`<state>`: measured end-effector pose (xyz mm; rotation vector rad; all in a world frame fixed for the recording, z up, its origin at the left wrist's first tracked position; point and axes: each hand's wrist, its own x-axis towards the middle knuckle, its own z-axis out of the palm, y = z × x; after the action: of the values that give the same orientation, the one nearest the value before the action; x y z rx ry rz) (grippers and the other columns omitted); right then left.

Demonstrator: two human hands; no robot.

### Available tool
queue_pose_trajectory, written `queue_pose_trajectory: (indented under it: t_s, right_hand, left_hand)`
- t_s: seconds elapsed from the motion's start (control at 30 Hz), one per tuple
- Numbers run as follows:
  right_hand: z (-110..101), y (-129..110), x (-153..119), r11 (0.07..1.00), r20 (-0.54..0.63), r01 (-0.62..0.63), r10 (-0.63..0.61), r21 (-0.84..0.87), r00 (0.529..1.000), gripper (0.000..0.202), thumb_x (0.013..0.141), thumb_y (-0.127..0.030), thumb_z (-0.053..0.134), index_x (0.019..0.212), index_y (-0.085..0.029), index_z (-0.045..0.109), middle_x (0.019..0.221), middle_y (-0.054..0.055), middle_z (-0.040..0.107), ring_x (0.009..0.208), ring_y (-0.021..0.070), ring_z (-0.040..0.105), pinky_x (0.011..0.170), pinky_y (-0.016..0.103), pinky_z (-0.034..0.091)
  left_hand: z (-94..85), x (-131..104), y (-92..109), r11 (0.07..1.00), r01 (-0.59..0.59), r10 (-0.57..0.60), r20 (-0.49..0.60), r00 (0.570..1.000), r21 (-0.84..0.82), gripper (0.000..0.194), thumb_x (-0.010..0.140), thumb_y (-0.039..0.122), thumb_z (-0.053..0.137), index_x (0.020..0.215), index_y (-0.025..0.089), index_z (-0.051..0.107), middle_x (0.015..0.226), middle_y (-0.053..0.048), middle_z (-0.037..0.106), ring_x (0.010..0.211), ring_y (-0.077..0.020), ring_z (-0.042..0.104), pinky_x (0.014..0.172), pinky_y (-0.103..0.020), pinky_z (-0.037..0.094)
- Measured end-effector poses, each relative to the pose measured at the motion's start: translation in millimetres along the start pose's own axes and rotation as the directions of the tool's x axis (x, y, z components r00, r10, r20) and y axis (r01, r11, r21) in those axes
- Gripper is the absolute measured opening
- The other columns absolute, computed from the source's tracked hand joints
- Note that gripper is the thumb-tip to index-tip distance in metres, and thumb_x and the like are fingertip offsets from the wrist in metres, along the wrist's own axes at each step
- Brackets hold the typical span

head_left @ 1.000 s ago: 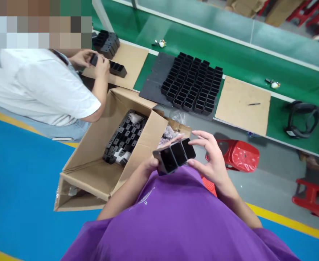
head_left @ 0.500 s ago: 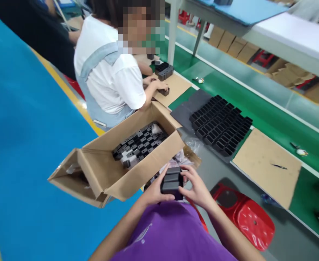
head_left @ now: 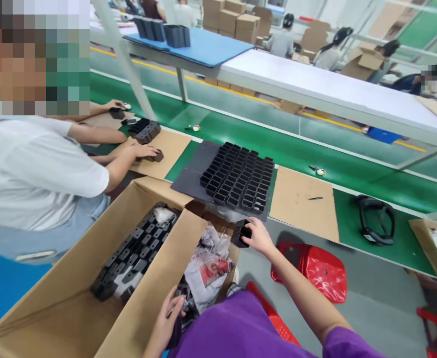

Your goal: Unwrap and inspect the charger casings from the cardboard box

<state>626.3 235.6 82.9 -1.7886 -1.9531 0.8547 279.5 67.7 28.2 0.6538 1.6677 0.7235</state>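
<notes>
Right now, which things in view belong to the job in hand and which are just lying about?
Likely in the job: black casing in the right hand; dark piece at the left hand; rows of casings on the dark mat; carton of black parts.

Seemingly lying about: black headband; thin dark tool on cardboard sheet; red stool.

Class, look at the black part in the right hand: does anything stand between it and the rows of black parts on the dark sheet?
Nothing visible seems to block the way from the black part in the right hand to the rows of black parts. Between them show only the dark sheet's near edge and some low-lying clear plastic.
</notes>
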Motion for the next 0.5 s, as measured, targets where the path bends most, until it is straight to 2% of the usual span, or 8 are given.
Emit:
queue_pose_trajectory:
  t_s: [0.13,0.23,0.37,0.5]
  right_hand:
    - [-30.4,47.3,8.7,0.994,-0.089,-0.095,0.090,-0.052,0.992,0.027,0.072,-0.017,0.077,0.099,-0.013,0.071,0.139,0.022,0.056,0.131,0.0383,0.055,0.112,0.055,0.046]
    - [-37.8,58.3,17.6,0.995,-0.102,-0.081,0.075,-0.057,0.992,0.023,0.073,-0.019,0.076,0.096,-0.016,0.072,0.134,0.018,0.060,0.126,0.0347,0.060,0.110,0.052,0.049]
    - [-36.0,39.6,54.9,0.998,-0.067,0.032,-0.036,-0.061,0.997,0.022,0.075,-0.023,0.076,0.096,-0.017,0.072,0.132,0.016,0.061,0.126,0.0321,0.061,0.112,0.048,0.049]
    - [-29.4,-11.7,131.7,0.980,-0.005,0.181,-0.182,-0.088,0.983,0.030,0.078,-0.027,0.076,0.107,-0.017,0.072,0.138,0.015,0.059,0.133,0.0286,0.056,0.116,0.043,0.044]
  left_hand:
    - [19.6,9.7,22.6,0.997,0.035,-0.039,0.053,0.998,0.075,0.113,0.048,0.094,0.068,0.128,0.015,0.060,0.099,-0.011,0.077,0.072,-0.0230,0.069,0.079,-0.036,0.058]
    - [30.6,12.3,36.2,0.987,0.007,-0.016,0.059,0.998,0.159,0.111,0.043,0.097,0.064,0.119,0.016,0.064,0.090,-0.009,0.077,0.070,-0.0250,0.070,0.077,-0.037,0.059]
    - [24.8,16.9,39.1,0.977,-0.010,0.019,-0.040,0.999,0.215,0.093,0.045,0.091,0.067,0.107,0.021,0.070,0.086,-0.008,0.078,0.081,-0.0312,0.074,0.088,-0.042,0.059]
    - [9.0,19.6,24.3,0.980,0.045,-0.011,-0.176,0.984,0.192,0.084,0.045,0.088,0.067,0.099,0.024,0.071,0.090,-0.009,0.080,0.094,-0.0375,0.075,0.096,-0.048,0.057]
